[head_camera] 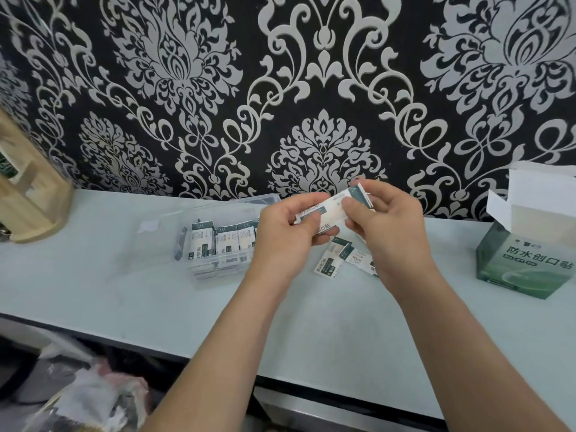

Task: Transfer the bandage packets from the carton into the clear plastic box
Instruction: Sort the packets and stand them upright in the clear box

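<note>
Both hands are closed on one small bunch of bandage packets (332, 207) at the middle of the frame. The left hand (286, 235) curls round its lower-left end and the right hand (386, 226) pinches its upper-right end, above the pale table (93, 275). Just left of the grip sits the clear plastic box (218, 277) with upright packets (215, 241) lined inside, a few loose packets (339, 258) lie on the table beneath the hands, and the open green carton (523, 263) stands well apart at the right edge.
</note>
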A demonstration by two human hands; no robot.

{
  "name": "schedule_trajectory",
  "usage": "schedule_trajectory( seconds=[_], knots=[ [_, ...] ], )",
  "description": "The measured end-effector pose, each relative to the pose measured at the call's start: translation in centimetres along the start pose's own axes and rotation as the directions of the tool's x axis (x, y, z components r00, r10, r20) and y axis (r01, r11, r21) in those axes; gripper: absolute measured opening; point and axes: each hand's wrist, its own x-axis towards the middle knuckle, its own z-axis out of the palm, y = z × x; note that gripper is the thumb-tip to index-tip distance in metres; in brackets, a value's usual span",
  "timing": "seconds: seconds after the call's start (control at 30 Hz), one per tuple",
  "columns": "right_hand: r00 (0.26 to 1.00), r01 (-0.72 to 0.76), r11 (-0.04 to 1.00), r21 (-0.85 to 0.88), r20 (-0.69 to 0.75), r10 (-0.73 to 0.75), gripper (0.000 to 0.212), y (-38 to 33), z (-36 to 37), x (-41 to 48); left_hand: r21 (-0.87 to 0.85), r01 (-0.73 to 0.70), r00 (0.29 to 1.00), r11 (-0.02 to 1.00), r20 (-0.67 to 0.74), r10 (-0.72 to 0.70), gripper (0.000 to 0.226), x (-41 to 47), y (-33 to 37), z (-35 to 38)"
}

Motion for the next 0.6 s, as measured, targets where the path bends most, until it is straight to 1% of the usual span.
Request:
schedule_trajectory(
  seconds=[0.07, 0.13, 0.23, 0.27, 0.33, 0.37, 0.4, 0.47, 0.53, 0.6],
  knots=[
    [0.996, -0.086, 0.981, 0.176, 0.035, 0.081, 0.014, -0.1, 0.6, -0.1, 0.022, 0.011, 1.0, 1.0, 0.003, -0.011, 0.03, 0.1, 0.2, -1.3],
    [0.988, -0.156, 0.942, 0.296, 0.066, 0.143, 0.011, -0.1, 1.0, -0.1, 0.109, 0.032, 0.999, 0.994, 0.015, -0.033, 0.027, 0.1, 0.3, -2.2],
    [0.981, -0.194, 0.904, 0.381, 0.082, 0.176, 0.007, -0.1, 2.4, -0.4, 0.293, 0.015, 1.0, 0.956, -0.001, -0.015, 0.029, 0.1, 0.4, -4.3],
    [0.981, -0.194, 0.896, 0.399, 0.081, 0.176, 0.007, -0.1, 2.8, -0.5, 0.313, 0.011, 1.0, 0.95, -0.016, -0.006, 0.029, 0.1, 0.5, -4.9],
    [0.982, -0.187, 0.898, 0.399, 0.084, 0.167, 0.009, -0.2, 4.7, -0.4, 0.297, 0.002, 0.997, 0.955, -0.079, 0.022, 0.029, 0.1, 0.8, -6.5],
    [0.985, -0.174, 0.912, 0.372, 0.083, 0.155, 0.013, -0.3, 5.6, -0.3, 0.287, 0.0, 0.993, 0.958, -0.115, 0.034, 0.026, 0.2, 0.9, -7.0],
    [0.987, -0.153, 0.939, 0.309, 0.093, 0.131, 0.016, -0.3, 6.9, -0.2, 0.28, -0.004, 0.986, 0.96, -0.161, 0.051, 0.023, 0.4, 1.0, -8.0],
    [0.986, -0.105, 0.987, 0.119, 0.14, 0.088, 0.022, -0.4, 9.4, 0.1, 0.289, -0.022, 0.966, 0.957, -0.24, 0.094, 0.022, 0.7, 1.0, -9.4],
    [0.975, -0.072, 0.995, -0.064, 0.206, 0.084, 0.026, -0.3, 12.2, 0.4, 0.314, -0.012, 0.95, 0.949, -0.292, 0.109, 0.027, 1.1, 0.8, -11.5],
    [0.966, -0.053, 0.979, -0.195, 0.238, 0.1, 0.028, 0.0, 14.0, 0.9, 0.353, 0.031, 0.95, 0.935, -0.301, 0.082, 0.027, 1.4, 0.5, -13.0]
  ],
)
